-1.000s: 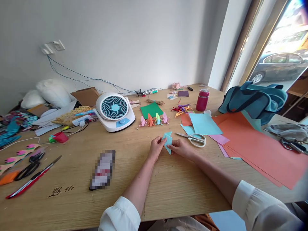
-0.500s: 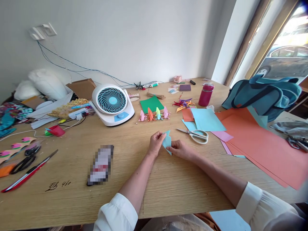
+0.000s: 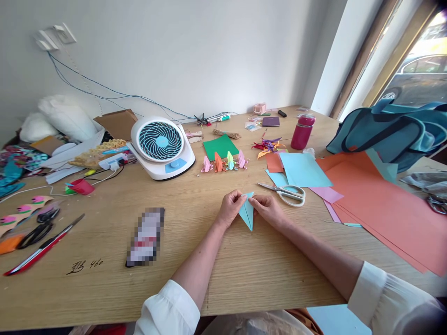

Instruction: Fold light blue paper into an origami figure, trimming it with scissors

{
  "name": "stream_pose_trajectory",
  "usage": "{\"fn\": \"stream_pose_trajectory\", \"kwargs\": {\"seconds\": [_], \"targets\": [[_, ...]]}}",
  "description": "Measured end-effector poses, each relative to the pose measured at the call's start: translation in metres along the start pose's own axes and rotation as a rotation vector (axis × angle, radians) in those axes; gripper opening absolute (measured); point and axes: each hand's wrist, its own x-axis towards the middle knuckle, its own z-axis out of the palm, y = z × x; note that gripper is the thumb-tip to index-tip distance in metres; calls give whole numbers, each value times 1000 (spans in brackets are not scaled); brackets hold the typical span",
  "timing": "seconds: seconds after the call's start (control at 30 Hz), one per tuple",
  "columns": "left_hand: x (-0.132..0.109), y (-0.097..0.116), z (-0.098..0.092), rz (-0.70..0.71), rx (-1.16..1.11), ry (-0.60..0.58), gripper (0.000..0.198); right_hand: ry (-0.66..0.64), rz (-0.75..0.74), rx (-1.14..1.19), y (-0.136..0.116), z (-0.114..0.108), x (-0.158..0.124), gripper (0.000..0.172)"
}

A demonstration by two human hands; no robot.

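The wooden table (image 3: 115,298) takes up most of the frame; its near edge crosses the bottom, rising slightly toward the lower right, and both forearms (image 3: 199,260) come in over it. Wood grain shows between the two forearms and leftward as far as a blurred-out object at lower left centre. The far edge meets a pale wall (image 3: 216,56) that fills the top, with a window frame at upper right. Large orange sheets (image 3: 384,218) spread over the right side, limiting the right forearm's outward room, and a teal bag (image 3: 377,132) stands behind them. A white fan (image 3: 174,171) sits left of centre, well apart from the hands. The blurred-out object (image 3: 145,237) lies well to the left of the left forearm. A light-blue sheet (image 3: 306,170) and a green sheet (image 3: 220,146) lie beyond the hands; white-handled scissors (image 3: 278,189) rest near the right hand, blades pointing left. At the centre, the left hand (image 3: 230,208) and right hand (image 3: 270,209) pinch the upper part of a folded light-blue paper (image 3: 247,215), one on each side, thumbs close together. Its narrow point faces down; whether it touches the wood cannot be told. Four small paper figures (image 3: 219,163) stand in a row behind.
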Motion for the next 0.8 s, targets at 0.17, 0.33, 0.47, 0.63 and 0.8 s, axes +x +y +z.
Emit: {"fn": "stream_pose_trajectory", "kwargs": {"seconds": [0.17, 0.33, 0.47, 0.63, 0.8], "targets": [[0, 0, -1, 42, 37, -26, 36, 30, 9, 7, 3, 0, 0, 53], [-2, 2, 0, 53, 47, -19, 36, 25, 13, 10, 1, -1, 0, 55], [-3, 4, 0, 41, 35, -33, 37, 24, 13, 3, 1, -1, -2, 56], [-5, 7, -1, 35, 14, -56, 36, 9, 11, 6, 0, -2, -3, 58], [-6, 10, 2, 55, 11, -72, 35, -5, -6, 1, -4, -3, -5, 56]]}}
